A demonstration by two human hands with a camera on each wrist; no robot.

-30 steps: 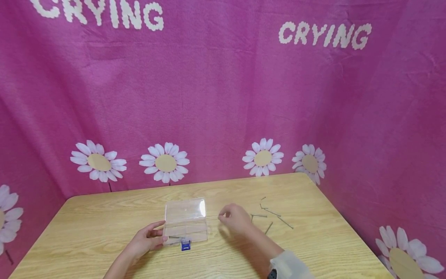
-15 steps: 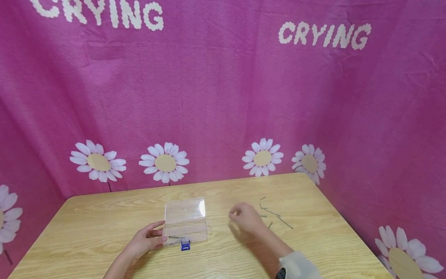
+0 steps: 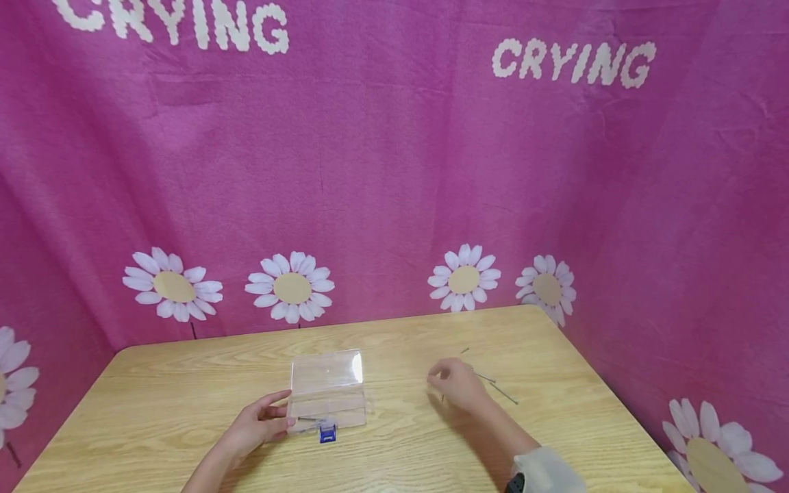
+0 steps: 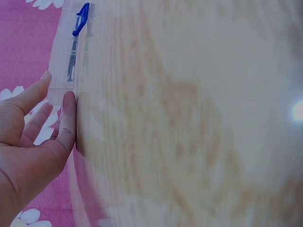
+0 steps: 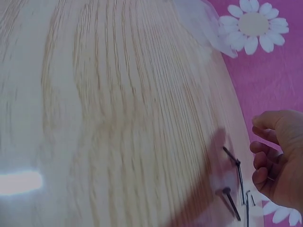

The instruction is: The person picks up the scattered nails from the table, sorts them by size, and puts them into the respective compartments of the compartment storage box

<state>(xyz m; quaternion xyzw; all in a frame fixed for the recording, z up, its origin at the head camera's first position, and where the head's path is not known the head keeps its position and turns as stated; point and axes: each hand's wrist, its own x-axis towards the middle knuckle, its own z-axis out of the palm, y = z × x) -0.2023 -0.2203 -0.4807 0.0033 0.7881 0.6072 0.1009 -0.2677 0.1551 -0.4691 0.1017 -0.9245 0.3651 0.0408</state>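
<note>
From far off, I am watching a person's left grip (image 3: 257, 426) holding the left side of a clear box (image 3: 350, 398) on a wood tabletop (image 3: 179, 404). A blue latch (image 3: 327, 434) is hanging at the box's front, and some thin nails (image 3: 311, 419) are lying inside. The right grip (image 3: 457, 385) is hovering over the tabletop with softly bent fingers, just beside some loose nails (image 3: 504, 392). Behind, a pink cloth (image 3: 382, 171) is showing big white flowers (image 3: 292, 288) and, up high, the word CRYING twice.

Glossy plastic box (image 3: 327, 383) (smooth too), metal nails (image 5: 232, 205).
</note>
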